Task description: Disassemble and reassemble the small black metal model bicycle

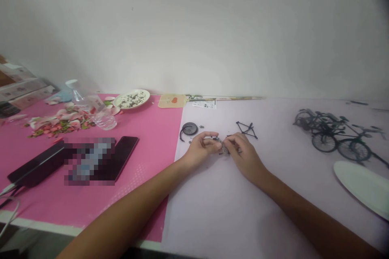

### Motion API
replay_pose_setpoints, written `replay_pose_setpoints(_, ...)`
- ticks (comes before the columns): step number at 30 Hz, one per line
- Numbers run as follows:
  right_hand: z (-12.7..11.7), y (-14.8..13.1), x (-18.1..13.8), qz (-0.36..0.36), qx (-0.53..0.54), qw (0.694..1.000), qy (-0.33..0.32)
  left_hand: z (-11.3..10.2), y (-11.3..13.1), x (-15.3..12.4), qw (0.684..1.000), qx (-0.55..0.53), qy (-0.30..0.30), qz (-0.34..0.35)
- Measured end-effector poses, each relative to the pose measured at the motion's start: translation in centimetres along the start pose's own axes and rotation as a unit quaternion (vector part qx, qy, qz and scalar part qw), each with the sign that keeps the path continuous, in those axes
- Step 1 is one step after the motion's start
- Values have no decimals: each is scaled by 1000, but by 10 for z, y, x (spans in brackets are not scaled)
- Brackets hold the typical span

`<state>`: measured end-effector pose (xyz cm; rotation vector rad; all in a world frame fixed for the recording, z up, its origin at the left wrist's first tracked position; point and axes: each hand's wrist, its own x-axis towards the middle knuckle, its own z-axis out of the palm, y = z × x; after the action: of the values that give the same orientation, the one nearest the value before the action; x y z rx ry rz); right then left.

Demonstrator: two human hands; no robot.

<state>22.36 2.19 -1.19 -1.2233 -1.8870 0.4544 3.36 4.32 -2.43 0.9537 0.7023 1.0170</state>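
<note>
Between my two hands is a small dark and silver model bicycle part [224, 148], its exact kind too small to make out. My left hand [202, 145] pinches it from the left, and the fingers of my right hand [241, 151] close on its other side. Just beyond the left hand lie a small black spoked wheel [190, 128] and a curved black mudguard piece [181, 133]. Past my right hand rests a thin black model bicycle frame [247, 129]. Tiny loose bits lie near the wheel.
Black model bicycles [340, 133] stand at the right, behind a white plate [361, 184]. On the pink left side are a phone [126, 153], a black box-like device [36, 164], a clear bottle [94, 107], petals [65, 121] and a dish [146, 94]. A wall rises behind.
</note>
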Motion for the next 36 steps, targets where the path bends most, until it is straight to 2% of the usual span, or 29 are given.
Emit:
replay_pose_setpoints(8, 1, 2, 0, 36, 26, 999, 15, -3, -3, 1, 1000, 3, -6, 11)
replay_pose_setpoints(29, 0, -2, -1, -10, 29, 1000, 5, 1, 2, -2, 1000, -1, 6, -7)
replay_pose_setpoints(36, 0, -5, -1, 9, 27, 1000, 6, 0, 0, -2, 1000, 3, 14, -3)
